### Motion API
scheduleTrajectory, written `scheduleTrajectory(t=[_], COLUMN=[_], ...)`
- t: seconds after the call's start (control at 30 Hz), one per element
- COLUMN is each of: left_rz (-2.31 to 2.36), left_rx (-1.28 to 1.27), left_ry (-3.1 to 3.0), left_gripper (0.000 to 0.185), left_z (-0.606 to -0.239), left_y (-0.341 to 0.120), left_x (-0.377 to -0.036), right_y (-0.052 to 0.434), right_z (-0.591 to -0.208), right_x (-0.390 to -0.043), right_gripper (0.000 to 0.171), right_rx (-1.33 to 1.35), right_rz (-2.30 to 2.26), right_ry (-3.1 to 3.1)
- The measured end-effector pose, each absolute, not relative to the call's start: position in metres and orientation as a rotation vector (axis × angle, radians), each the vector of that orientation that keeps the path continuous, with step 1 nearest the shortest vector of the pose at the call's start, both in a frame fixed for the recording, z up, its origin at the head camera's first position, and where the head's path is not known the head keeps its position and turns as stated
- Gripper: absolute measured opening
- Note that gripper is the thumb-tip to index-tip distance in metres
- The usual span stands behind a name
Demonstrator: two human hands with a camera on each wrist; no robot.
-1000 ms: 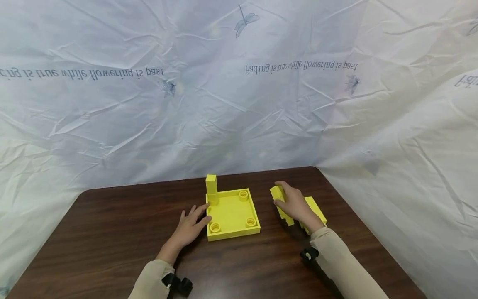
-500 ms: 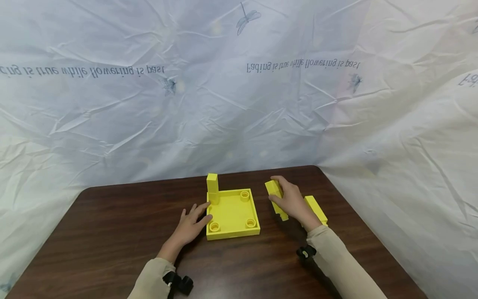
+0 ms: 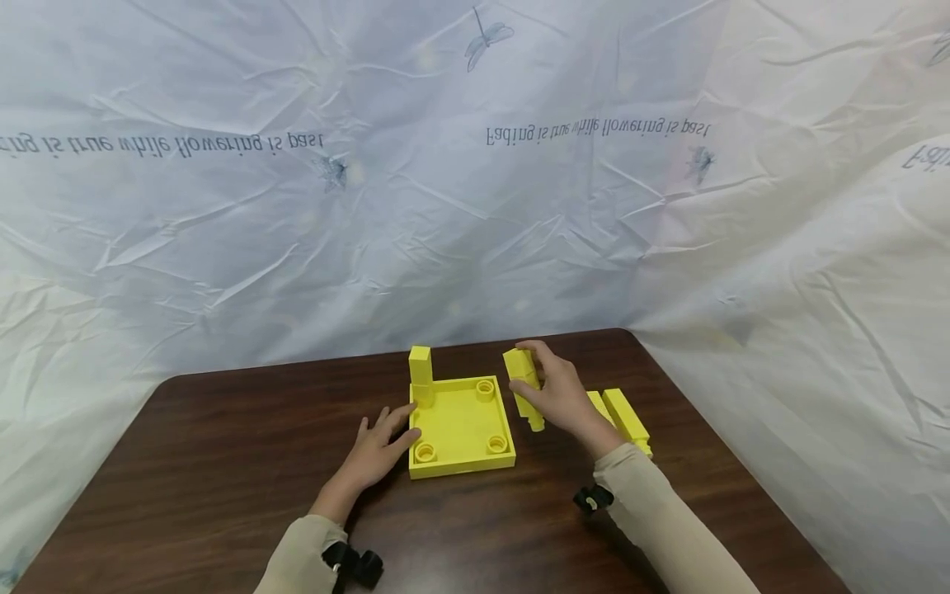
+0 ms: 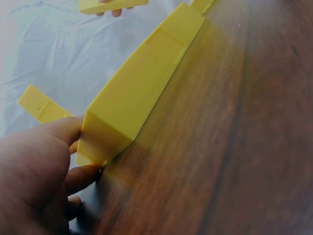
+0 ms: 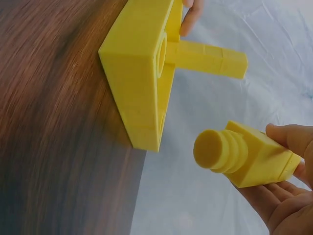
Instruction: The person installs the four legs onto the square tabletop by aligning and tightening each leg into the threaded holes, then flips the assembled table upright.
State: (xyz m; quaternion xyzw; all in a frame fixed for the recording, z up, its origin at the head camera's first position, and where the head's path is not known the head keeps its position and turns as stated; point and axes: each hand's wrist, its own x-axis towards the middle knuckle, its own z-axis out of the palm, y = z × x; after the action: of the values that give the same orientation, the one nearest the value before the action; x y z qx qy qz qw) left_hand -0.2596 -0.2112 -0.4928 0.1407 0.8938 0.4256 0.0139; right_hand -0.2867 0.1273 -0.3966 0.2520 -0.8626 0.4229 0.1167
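A square yellow toy tabletop (image 3: 462,425) lies underside up, with a raised rim and round sockets at its corners. One yellow leg (image 3: 420,367) stands upright at its far left corner. My left hand (image 3: 374,454) grips the tabletop's left rim, thumb over the edge and a finger against the outer wall in the left wrist view. To the right, my right hand (image 3: 557,392) holds a second table leg (image 5: 264,156) between thumb and fingers, apart from the tabletop. Its round threaded end points toward the right wrist camera's left.
Two more yellow legs (image 3: 627,417) lie side by side on the dark wooden table (image 3: 260,445), beyond my right wrist. A pale printed cloth (image 3: 445,206) hangs behind the table and along its right side. Each wrist wears a black camera band (image 3: 352,565).
My right hand has carried the leg leftward from beside the other legs toward the tabletop, tipping it more upright. My left hand and the tabletop have stayed in place.
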Motion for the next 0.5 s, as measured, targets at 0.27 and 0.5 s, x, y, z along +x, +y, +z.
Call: scheduleTrajectory(t=[0.27, 0.5], left_rz=[1.332, 1.323], left_rx=[0.422, 0.426], left_ry=[2.776, 2.782], left_gripper=[0.065, 0.065], left_z=[-0.493, -0.493], left_y=[-0.211, -0.211], left_x=[-0.258, -0.259], right_y=[0.112, 0.098], right_z=[-0.391, -0.387], right_x=[-0.287, -0.286], right_gripper=[0.061, 0.058], right_rx=[0.781, 0.850], right_rz=[1.242, 1.293], right_ry=[-2.501, -2.447])
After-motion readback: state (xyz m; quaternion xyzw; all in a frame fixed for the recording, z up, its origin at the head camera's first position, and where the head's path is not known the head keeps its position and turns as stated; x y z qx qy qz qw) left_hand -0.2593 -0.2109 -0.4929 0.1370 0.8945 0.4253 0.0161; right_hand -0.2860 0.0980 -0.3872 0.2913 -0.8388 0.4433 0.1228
